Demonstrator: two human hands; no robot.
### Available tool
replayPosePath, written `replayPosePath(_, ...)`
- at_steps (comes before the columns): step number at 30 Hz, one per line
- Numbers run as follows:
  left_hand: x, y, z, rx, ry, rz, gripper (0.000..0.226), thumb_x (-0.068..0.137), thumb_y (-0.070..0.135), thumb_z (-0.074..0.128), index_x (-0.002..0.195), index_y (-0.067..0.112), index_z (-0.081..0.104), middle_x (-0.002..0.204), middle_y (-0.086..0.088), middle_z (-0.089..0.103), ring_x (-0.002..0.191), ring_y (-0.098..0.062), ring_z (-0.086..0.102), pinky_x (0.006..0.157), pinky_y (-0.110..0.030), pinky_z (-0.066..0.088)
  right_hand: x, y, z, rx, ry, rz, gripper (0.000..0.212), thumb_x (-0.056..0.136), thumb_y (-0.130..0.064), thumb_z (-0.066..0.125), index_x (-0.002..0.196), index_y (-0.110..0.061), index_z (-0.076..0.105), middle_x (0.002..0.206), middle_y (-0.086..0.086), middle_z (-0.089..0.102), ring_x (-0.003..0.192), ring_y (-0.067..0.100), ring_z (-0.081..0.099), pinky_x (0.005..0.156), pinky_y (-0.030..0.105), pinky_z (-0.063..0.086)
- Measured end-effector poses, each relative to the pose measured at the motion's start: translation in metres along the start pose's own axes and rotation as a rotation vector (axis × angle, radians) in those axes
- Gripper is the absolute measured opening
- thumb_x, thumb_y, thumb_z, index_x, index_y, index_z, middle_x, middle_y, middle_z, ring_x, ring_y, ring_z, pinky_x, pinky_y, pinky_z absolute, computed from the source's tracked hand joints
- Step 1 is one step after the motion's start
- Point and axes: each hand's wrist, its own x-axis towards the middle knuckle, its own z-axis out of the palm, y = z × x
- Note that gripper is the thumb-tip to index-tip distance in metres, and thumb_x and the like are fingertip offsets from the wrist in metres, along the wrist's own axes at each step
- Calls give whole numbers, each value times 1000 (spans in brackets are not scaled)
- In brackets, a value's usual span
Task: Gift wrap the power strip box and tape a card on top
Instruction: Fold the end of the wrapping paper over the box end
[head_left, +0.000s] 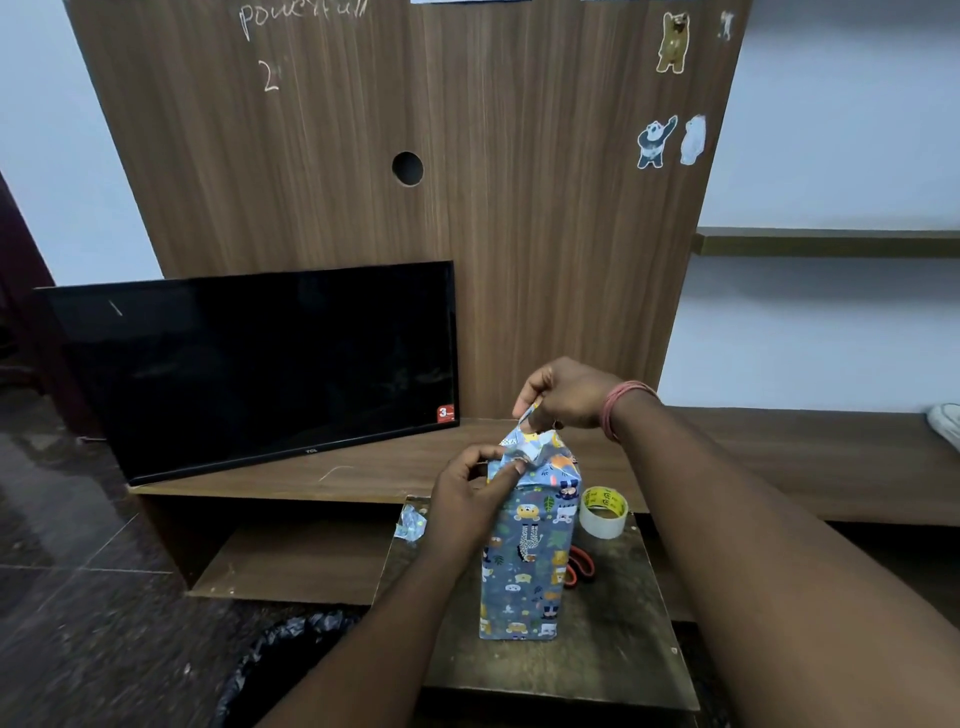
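Observation:
The power strip box (527, 561) stands upright on a small dark table (613, 654), wrapped in blue paper with cartoon animals. Its top end is loose and crumpled. My left hand (467, 499) presses a fold of the paper against the box's upper left corner with curled fingers. My right hand (563, 395) is above the box and pinches a raised flap of the paper (527, 415). A roll of clear tape (603, 512) with a yellow core lies just right of the box. No card is in view.
Orange-handled scissors (579, 569) lie behind the box's right side. A scrap of wrapping paper (411, 525) sits at the table's far left corner. A black TV (249, 369) leans on the wooden shelf behind. A dark bag (280, 654) lies on the floor at left.

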Motion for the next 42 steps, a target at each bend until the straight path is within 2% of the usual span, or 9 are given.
replayPosePath(6, 1, -4, -7, -12, 19, 1, 19, 87, 24, 80, 99, 14, 69, 100, -2, 76, 93, -26, 74, 76, -48, 60, -7, -1, -7, 49, -30, -77, 36, 85, 14, 54, 96, -10, 77, 79, 4, 69, 75, 15, 59, 68, 28, 49)
replayPosePath(14, 0, -7, -9, -2, -20, 19, 17, 89, 21, 78, 100, 16, 66, 101, -5, 75, 94, -27, 72, 74, -45, 59, -6, -20, -1, -72, -68, -86, 45, 77, 21, 53, 100, -12, 74, 97, 7, 76, 78, 14, 67, 63, 26, 56)
replayPosePath(20, -2, -5, -11, -49, -48, 38, 23, 90, 17, 77, 109, 13, 64, 105, -4, 75, 95, -18, 73, 73, -32, 59, -11, -17, 1, -224, -68, -121, 39, 81, 10, 68, 107, -19, 74, 96, -4, 71, 82, 8, 66, 75, 27, 57)
replayPosePath(24, -3, -6, -12, -40, -41, 57, 19, 91, 18, 76, 106, 16, 65, 105, -4, 74, 94, -14, 71, 70, -25, 56, -12, -11, 12, -149, 38, -149, 20, 87, 3, 67, 95, -13, 77, 75, -10, 70, 60, -5, 62, 63, 20, 51)
replayPosePath(28, -2, -8, -13, -30, -59, 52, 14, 92, 19, 75, 105, 17, 68, 107, -3, 75, 99, -20, 72, 78, -37, 59, -15, -3, 11, -36, 100, -175, 8, 87, -2, 73, 90, -8, 78, 65, -10, 70, 59, -6, 62, 61, 16, 48)
replayPosePath(32, -1, -8, -13, -130, -56, -32, 20, 91, 17, 75, 110, 11, 69, 102, -8, 77, 86, -16, 75, 67, -29, 60, -21, 6, 11, 104, 157, -129, 14, 84, 6, 72, 85, -6, 80, 78, 3, 77, 74, 8, 71, 69, 24, 58)
replayPosePath(36, 0, -8, -19, -150, -14, -38, 23, 90, 19, 77, 109, 7, 70, 102, -8, 77, 82, -13, 74, 64, -27, 59, -25, 16, 11, 486, 405, -64, 33, 84, 21, 43, 68, 4, 66, 95, 19, 76, 74, 24, 70, 66, 34, 58)
replayPosePath(39, 2, -11, -21, -63, -39, -16, 22, 88, 25, 79, 106, 15, 72, 106, -3, 77, 95, -18, 75, 76, -37, 63, -26, 7, 5, 344, 390, -93, 33, 87, 16, 47, 74, -6, 68, 83, 13, 74, 69, 20, 60, 60, 28, 50)
replayPosePath(42, 2, -12, -14, -49, -51, 4, 17, 88, 24, 80, 102, 19, 73, 105, -1, 77, 99, -20, 73, 82, -43, 62, -23, -10, 8, 191, 334, -48, 6, 88, -12, 70, 83, -13, 66, 76, 6, 69, 62, 13, 54, 56, 25, 43)
